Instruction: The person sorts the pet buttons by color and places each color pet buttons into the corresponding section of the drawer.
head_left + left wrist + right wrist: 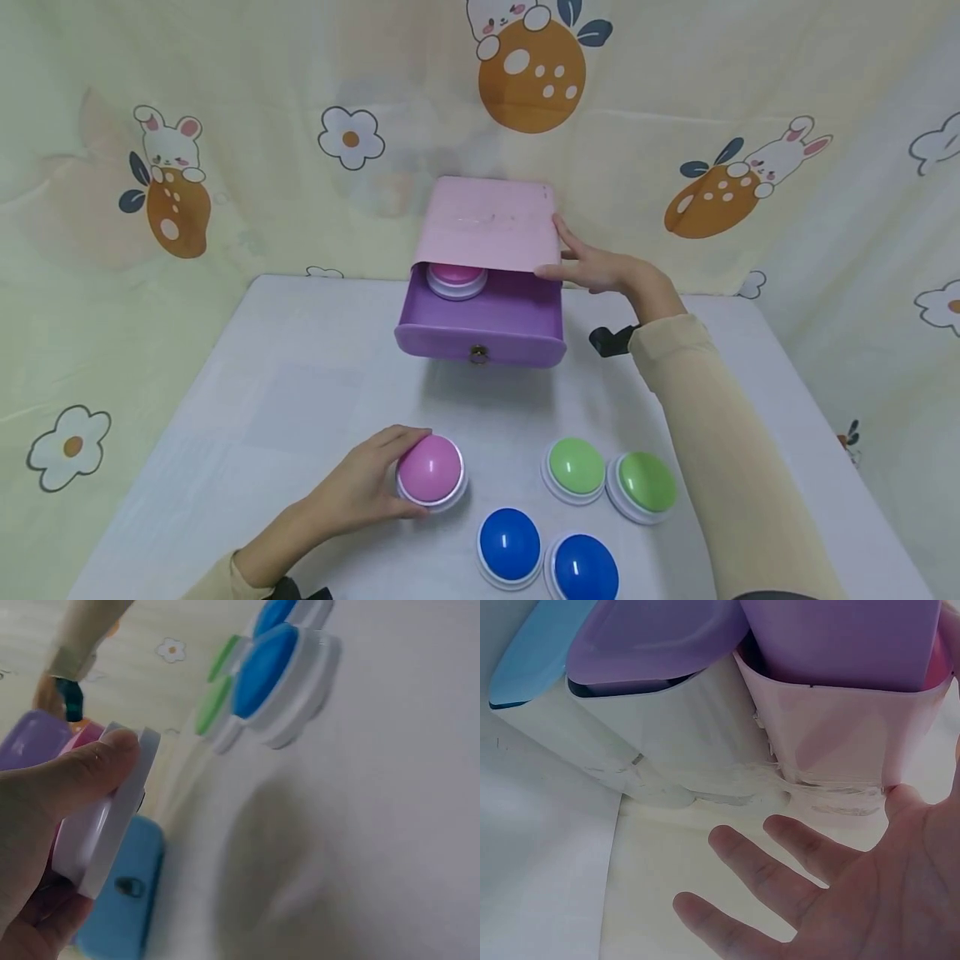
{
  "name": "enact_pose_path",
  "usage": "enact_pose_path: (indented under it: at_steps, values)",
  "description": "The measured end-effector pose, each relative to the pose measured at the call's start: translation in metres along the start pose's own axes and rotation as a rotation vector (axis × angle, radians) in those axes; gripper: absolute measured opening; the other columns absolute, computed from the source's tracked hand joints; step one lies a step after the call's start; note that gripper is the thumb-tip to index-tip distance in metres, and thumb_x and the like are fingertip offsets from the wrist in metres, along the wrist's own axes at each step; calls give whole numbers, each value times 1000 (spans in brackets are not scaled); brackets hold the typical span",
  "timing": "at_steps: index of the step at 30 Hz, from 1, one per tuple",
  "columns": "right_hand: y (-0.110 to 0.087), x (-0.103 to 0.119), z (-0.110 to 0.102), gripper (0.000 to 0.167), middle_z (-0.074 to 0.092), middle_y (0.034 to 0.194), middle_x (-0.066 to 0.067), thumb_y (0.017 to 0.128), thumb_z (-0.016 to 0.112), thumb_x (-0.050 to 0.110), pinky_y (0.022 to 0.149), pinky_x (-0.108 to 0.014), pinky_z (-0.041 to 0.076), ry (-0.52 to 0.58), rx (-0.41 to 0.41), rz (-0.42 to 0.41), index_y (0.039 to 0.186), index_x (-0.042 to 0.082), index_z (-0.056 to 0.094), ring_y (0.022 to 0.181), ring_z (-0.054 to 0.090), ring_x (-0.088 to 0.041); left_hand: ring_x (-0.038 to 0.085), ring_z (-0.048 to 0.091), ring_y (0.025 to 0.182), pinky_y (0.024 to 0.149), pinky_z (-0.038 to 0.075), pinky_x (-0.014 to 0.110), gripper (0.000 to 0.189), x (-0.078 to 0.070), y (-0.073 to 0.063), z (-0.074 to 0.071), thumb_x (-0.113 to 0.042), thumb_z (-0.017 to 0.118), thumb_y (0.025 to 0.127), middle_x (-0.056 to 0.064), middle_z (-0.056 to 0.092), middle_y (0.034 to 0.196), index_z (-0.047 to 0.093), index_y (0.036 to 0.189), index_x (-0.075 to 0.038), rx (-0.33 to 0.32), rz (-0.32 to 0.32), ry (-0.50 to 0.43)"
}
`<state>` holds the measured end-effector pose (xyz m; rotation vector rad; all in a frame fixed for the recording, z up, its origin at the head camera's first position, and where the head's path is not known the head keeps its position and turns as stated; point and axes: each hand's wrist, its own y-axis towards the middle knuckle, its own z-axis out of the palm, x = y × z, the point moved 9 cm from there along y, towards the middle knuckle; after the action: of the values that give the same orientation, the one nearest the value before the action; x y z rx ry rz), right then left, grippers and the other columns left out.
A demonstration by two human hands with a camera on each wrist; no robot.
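Note:
My left hand [358,477] holds a round push button [431,468] with a pink dome and white base, thumb on one side and fingers on the other. In the left wrist view, the white base [112,817] is lifted off the table. My right hand [603,268] touches the right side of a pink drawer case [487,223], thumb by its front edge and other fingers spread. The purple drawer [480,348] is pulled out, and another pink button [456,283] lies inside at its left, partly under the case top.
Two green buttons [576,467] and two blue buttons [510,546] stand on the white table [300,400], front right. Below the pink case, the right wrist view shows another purple drawer [656,641] and a blue drawer [536,652]. A patterned curtain [262,192] hangs behind.

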<state>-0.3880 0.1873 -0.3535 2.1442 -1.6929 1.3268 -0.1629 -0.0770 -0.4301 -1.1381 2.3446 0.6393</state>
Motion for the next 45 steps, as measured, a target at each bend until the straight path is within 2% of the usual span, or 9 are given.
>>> enact_pose_path:
  at_steps: [5, 12, 18, 21, 26, 37, 41, 45]
  values:
    - [-2, 0, 0, 101, 1, 161, -11, 83, 56, 63, 105, -70, 23, 6, 5, 3, 135, 54, -30, 145, 9, -41, 11, 57, 113, 93, 52, 33, 88, -15, 10, -27, -38, 90, 58, -6, 57, 125, 52, 133, -12, -51, 49, 6]
    - [-2, 2, -1, 101, 0, 161, -10, 84, 57, 62, 105, -71, 23, 10, 1, -7, 137, 53, -29, 146, 7, -41, 13, 56, 117, 94, 51, 33, 90, -40, 24, -63, -44, 87, 60, -5, 55, 130, 50, 136, -15, -93, 85, 11]
    - [-2, -1, -1, 101, 2, 160, -12, 84, 57, 60, 105, -70, 24, 22, 2, 5, 137, 52, -29, 145, 12, -41, 19, 57, 116, 90, 54, 37, 93, -59, 37, -92, -39, 88, 61, 2, 55, 130, 47, 139, -10, -194, 168, 15]
    - [-1, -4, -1, 102, 1, 160, -12, 85, 57, 58, 105, -70, 23, 28, 5, 15, 138, 50, -29, 145, 10, -40, 23, 57, 117, 89, 54, 39, 94, -65, 44, -102, -35, 90, 60, 6, 55, 131, 47, 139, -8, -236, 185, 16]
    - [0, -5, -1, 102, -2, 160, -13, 88, 57, 53, 105, -71, 20, 38, 6, 10, 140, 45, -29, 146, 5, -41, 25, 56, 119, 89, 54, 40, 94, -62, 57, -111, -33, 90, 60, 8, 55, 132, 46, 140, -8, -264, 154, 29]
    - [-2, 3, 0, 102, 1, 161, -11, 85, 58, 58, 110, -64, 23, 29, -8, -53, 140, 49, -27, 146, 6, -39, 23, 58, 115, 90, 54, 39, 96, -42, 92, -129, -36, 87, 65, 10, 55, 133, 40, 144, -7, -325, 60, 48]
    - [-2, 3, -1, 103, 1, 160, -12, 85, 58, 59, 109, -64, 23, 20, -12, -55, 140, 48, -28, 146, 6, -40, 22, 59, 112, 90, 53, 38, 95, -36, 107, -129, -39, 85, 66, 10, 55, 133, 41, 143, -7, -313, 11, 44]
    - [-3, 4, -2, 103, 1, 160, -13, 85, 58, 59, 109, -65, 23, 11, -10, -56, 140, 47, -29, 146, 7, -40, 23, 58, 117, 94, 51, 39, 92, -30, 120, -126, -45, 82, 69, 10, 55, 136, 41, 144, -9, -273, -57, 49]
